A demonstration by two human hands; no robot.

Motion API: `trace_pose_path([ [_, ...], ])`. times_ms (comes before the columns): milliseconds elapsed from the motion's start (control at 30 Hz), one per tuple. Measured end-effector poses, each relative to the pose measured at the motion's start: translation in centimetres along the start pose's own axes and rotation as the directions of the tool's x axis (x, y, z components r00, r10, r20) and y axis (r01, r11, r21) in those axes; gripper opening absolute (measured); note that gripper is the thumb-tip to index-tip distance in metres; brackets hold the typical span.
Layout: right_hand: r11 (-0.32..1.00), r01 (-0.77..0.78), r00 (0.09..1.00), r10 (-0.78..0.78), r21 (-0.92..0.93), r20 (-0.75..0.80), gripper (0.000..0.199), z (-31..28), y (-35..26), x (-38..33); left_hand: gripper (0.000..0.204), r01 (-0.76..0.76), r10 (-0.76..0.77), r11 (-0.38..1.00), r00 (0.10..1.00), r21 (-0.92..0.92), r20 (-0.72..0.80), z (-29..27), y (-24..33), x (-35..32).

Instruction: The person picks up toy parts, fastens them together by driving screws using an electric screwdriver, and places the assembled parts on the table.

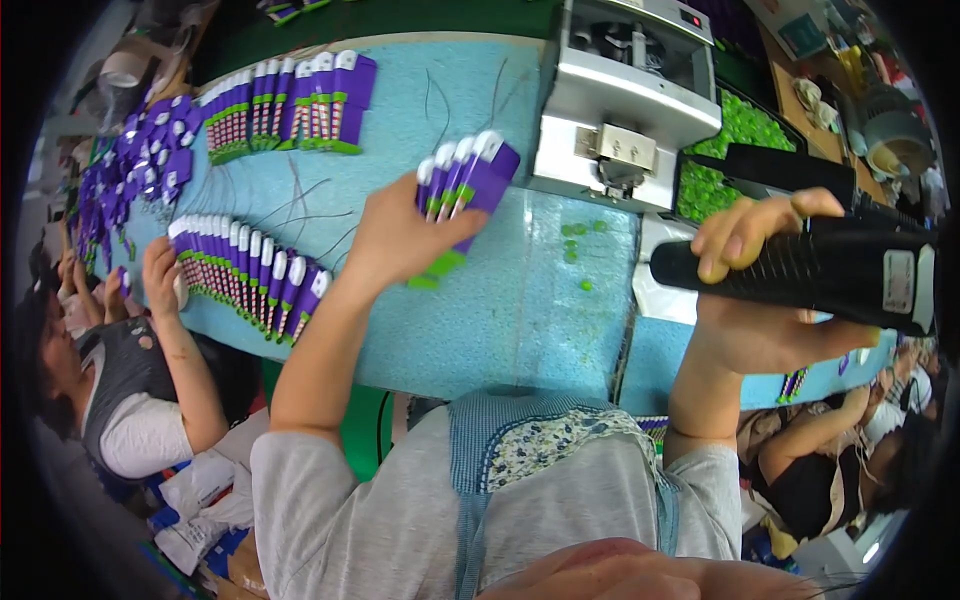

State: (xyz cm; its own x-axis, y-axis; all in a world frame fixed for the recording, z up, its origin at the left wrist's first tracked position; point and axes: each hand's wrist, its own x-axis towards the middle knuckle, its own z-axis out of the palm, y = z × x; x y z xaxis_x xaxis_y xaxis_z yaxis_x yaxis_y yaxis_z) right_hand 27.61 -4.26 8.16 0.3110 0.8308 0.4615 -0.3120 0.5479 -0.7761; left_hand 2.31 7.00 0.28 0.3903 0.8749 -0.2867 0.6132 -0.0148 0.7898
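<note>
Two bare hands up over a light-blue padded surface, head view only. Left hand clenched round the lower part of a fanned bundle of purple card packs with white tops and green bottom edges; bundle lifted just clear of the surface near its middle, tops pointing toward a silver-grey box-shaped metal machine. Right hand wrapped tightly round a black ribbed plastic hand tool, raised well apart from the bundle, off to the right, over the surface's edge.

Further left on the surface: two neat overlapping rows of the same purple packs, one near, one far, plus a loose heap of purple packs at the far left end. Co-worker's hand touching the near row. Beside the machine, a black tray of small green plastic pieces; a few stray green pieces lying between bundle and tool.

Step in hand, by the look of it: gathering a batch of packs and bringing it into position, tool at the ready but not yet applied. Next move likely calls for keeping the fan squared and firmly pinched, closing the gap between tool tip and packs, and steering clear of the loose green pieces below.
</note>
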Motion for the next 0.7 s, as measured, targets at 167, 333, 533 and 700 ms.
trace_pose_path([
  [167, 0.987, 0.153, 0.965, -0.158, 0.037, 0.209, 0.103, 0.5, 1.7, 4.0, 0.04, 0.462, -0.206, 0.612, 0.876, -0.642, 0.436, 2.4, 0.8, -4.7],
  [333, 0.987, 0.147, 0.968, -0.157, 0.069, 0.194, 0.105, 1.0, 4.4, 4.4, 0.044, 0.484, -0.09, 0.54, 0.847, -0.689, 0.524, 5.3, 1.6, -6.1],
  [533, 0.994, 0.044, 0.989, -0.03, -0.098, 0.142, 0.1, 3.5, 1.9, 1.8, 0.051, 0.511, -0.055, 0.54, 0.814, -0.668, 0.578, 6.2, 2.5, -5.8],
  [700, 0.991, 0.023, 0.993, -0.007, -0.136, 0.119, 0.098, 4.1, 2.1, 0.6, 0.065, 0.542, -0.046, 0.542, 0.782, -0.642, 0.621, 6.6, 2.4, -5.6],
])
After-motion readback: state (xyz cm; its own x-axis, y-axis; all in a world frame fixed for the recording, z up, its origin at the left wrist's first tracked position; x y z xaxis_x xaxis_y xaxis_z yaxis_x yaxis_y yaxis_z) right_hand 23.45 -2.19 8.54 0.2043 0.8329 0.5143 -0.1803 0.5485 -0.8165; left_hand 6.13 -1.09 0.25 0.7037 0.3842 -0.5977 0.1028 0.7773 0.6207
